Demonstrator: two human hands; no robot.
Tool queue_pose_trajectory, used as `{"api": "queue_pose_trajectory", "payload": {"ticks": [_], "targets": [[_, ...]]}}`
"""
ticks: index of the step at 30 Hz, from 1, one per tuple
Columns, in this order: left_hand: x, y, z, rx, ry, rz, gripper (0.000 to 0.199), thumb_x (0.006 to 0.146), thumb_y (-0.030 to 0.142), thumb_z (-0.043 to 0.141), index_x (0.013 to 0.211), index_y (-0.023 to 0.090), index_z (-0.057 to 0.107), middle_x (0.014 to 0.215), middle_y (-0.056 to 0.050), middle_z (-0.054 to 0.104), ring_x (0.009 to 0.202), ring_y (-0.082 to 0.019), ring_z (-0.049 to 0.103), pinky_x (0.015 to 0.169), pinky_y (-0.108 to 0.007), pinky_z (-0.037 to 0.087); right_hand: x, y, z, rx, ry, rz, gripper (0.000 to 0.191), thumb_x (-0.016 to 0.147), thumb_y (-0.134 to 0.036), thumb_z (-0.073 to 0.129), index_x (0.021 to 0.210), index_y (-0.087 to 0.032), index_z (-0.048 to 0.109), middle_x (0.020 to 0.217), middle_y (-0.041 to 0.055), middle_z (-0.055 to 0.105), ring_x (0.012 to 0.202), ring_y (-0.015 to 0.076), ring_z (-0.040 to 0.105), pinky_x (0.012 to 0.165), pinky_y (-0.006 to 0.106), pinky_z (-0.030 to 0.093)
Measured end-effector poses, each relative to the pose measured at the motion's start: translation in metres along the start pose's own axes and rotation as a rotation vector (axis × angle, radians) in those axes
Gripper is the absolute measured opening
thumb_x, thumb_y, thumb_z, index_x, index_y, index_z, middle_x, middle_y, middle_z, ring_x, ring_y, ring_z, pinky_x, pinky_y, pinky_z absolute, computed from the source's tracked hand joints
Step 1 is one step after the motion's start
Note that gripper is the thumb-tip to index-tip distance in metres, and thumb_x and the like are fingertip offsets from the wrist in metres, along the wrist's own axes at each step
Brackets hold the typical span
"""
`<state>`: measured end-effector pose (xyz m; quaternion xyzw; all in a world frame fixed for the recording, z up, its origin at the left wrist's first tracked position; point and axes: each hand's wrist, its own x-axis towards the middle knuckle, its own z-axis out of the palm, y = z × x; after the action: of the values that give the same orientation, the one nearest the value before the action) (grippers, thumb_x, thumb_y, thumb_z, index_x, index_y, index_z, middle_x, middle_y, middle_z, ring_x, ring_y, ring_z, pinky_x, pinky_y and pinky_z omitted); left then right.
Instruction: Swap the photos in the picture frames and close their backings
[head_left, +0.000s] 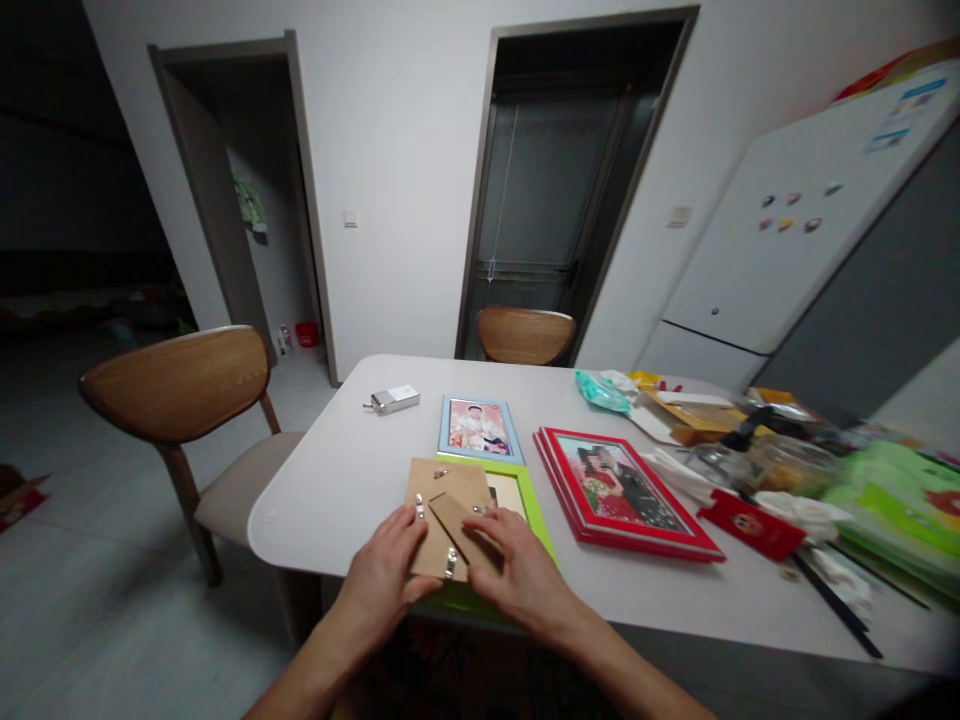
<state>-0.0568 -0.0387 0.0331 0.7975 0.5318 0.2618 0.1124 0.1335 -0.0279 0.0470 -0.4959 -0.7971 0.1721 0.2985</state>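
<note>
A: While the green frame is lying face down at the table edge, its brown backing is being pressed by both hands.

B: How is it being gripped?

A: The left hand is being curled loosely around the backing's near left edge; the right hand is being laid flat, fingers spread, on the stand flap.

B: Risks?

A: Probably the frame is being nudged off the edge, or a clip bent, if too much force is being applied.
</note>
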Motion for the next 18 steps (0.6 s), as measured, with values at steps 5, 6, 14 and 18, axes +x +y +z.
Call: {"api": "queue_pose_trajectory", "payload": {"ticks": [5,6,14,18], "targets": [[0.013,0.024,0.031,-0.043,-0.1,0.059,0.047,0.063,0.03,0.065,0.106,0.018,0.051,0.123,-0.012,0.046,0.113,-0.024,0.041,0.096,-0.04,0.034,-0.025,0.035,-0.016,-0.072,-0.023,0.108,0.038,0.06,-0.021,0.051,0.097,-0.019,0.058,0.097,0.0065,0.054,0.095,0.0201,0.046,0.085,0.031,0.035],[0.014,0.026,0.034,-0.036,-0.111,0.056,0.047,0.063,0.031,0.065,0.105,0.017,0.051,0.123,-0.012,0.046,0.113,-0.025,0.041,0.095,-0.04,0.034,-0.027,0.039,-0.016,-0.082,-0.024,0.11,0.037,0.06,-0.021,0.05,0.097,-0.018,0.058,0.097,0.0066,0.054,0.095,0.0199,0.046,0.085,0.03,0.035],[0.016,0.03,0.035,0.034,-0.187,0.089,0.033,0.068,0.029,0.06,0.098,0.016,0.054,0.117,-0.011,0.051,0.112,-0.024,0.042,0.095,-0.041,0.03,-0.024,0.053,0.004,-0.212,0.047,0.072,0.035,0.062,-0.023,0.052,0.095,-0.018,0.06,0.095,0.0071,0.055,0.092,0.0199,0.046,0.082,0.032,0.034],[0.01,0.028,0.035,0.017,-0.249,0.1,0.048,0.065,0.035,0.061,0.108,0.019,0.047,0.126,-0.011,0.043,0.119,-0.024,0.033,0.099,-0.046,0.02,-0.023,0.058,0.006,-0.224,0.063,0.051,0.031,0.066,-0.027,0.052,0.095,-0.02,0.06,0.097,0.0061,0.055,0.095,0.0195,0.045,0.083,0.031,0.033]]}}
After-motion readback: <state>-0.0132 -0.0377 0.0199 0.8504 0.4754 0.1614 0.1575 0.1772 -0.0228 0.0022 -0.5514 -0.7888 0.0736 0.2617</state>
